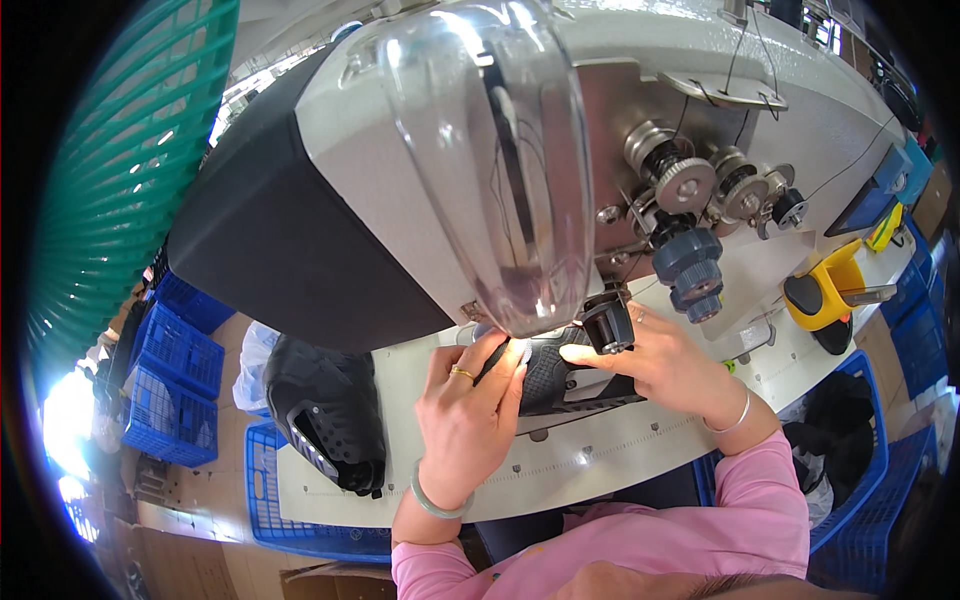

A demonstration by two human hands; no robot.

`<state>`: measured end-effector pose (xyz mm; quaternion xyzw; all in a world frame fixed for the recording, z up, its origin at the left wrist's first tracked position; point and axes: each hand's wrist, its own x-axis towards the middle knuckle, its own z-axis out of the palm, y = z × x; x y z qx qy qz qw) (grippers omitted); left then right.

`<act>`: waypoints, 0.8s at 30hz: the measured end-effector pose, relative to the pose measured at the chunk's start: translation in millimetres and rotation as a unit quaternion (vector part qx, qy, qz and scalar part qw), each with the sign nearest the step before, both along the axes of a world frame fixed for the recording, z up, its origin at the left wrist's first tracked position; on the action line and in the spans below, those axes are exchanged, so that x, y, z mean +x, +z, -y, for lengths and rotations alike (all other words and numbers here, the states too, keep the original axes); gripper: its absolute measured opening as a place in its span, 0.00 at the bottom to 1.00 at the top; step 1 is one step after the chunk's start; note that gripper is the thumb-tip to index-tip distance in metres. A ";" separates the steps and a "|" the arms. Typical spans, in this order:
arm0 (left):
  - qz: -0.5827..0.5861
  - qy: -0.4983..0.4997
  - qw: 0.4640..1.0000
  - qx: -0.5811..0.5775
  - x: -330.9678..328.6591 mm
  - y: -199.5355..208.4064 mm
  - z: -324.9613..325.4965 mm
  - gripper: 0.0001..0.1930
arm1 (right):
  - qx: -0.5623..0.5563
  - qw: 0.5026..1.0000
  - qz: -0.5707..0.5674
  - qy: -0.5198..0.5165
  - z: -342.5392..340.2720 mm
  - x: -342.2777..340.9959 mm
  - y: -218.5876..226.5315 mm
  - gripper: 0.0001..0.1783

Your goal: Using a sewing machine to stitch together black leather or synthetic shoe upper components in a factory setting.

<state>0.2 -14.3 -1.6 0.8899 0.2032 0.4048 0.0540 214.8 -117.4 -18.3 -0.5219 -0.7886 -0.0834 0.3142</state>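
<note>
Under the needle area of a large pale sewing machine (370, 190) lies a black textured shoe upper (549, 372), partly covered by the machine head and my fingers. My left hand (465, 412) is closed at its left edge, fingertips pinching the dark material. On the right side, my right hand (672, 362) holds the same piece, its thumb lying on top and its other fingers partly hidden behind a black machine part (607, 322). A clear plastic guard (490, 170) hangs above the stitching spot and blurs what is behind it.
Several black shoe uppers (325, 410) lie stacked at the table's left. Thread knobs (688, 262) jut from the machine. A yellow-and-black holder (826, 290) stands at the right. Blue baskets (262, 485) flank the pale table (590, 470); a green fan guard (130, 150) is at upper left.
</note>
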 end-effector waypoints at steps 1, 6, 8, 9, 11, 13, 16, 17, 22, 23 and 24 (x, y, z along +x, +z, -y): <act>0.001 0.001 1.000 0.003 0.2 -0.5 -0.3 0.12 | 0.002 1.000 0.001 0.001 -0.3 1.0 -0.4 0.36; -0.012 0.018 0.999 0.033 2.1 -6.5 2.7 0.12 | 0.006 1.000 0.000 -0.001 -4.8 6.3 -0.4 0.36; -0.014 0.027 0.998 0.055 4.6 -10.8 5.9 0.13 | 0.052 0.998 0.011 0.018 -8.9 13.9 -4.1 0.36; -0.026 0.048 0.996 0.072 5.5 -13.0 7.1 0.13 | 0.051 0.998 0.010 0.017 -11.2 16.0 -3.2 0.36; -0.038 0.068 0.993 0.089 4.8 -14.8 9.4 0.14 | 0.084 0.995 0.028 0.039 -14.5 18.4 -1.9 0.35; -0.050 0.073 0.993 0.084 3.3 -13.4 12.6 0.14 | 0.083 0.995 0.040 0.035 -12.6 17.7 0.3 0.35; -0.056 0.051 0.997 0.032 1.3 -6.5 7.4 0.15 | 0.075 0.995 0.068 0.020 -10.4 16.3 2.0 0.34; -0.029 0.031 0.999 0.015 2.5 -3.5 5.1 0.14 | 0.071 0.994 0.083 0.009 -9.7 15.6 2.3 0.34; 0.086 -0.031 0.994 -0.062 -1.1 -4.9 -8.6 0.10 | 0.085 0.993 0.085 0.001 -12.2 13.0 -2.8 0.32; 0.074 -0.033 0.993 -0.081 -3.0 -4.9 -8.8 0.10 | 0.079 0.993 0.086 -0.003 -12.0 12.7 -3.0 0.31; 0.062 -0.035 0.992 -0.099 -4.2 -4.7 -9.9 0.11 | 0.078 0.993 0.086 -0.002 -12.2 13.1 -3.8 0.31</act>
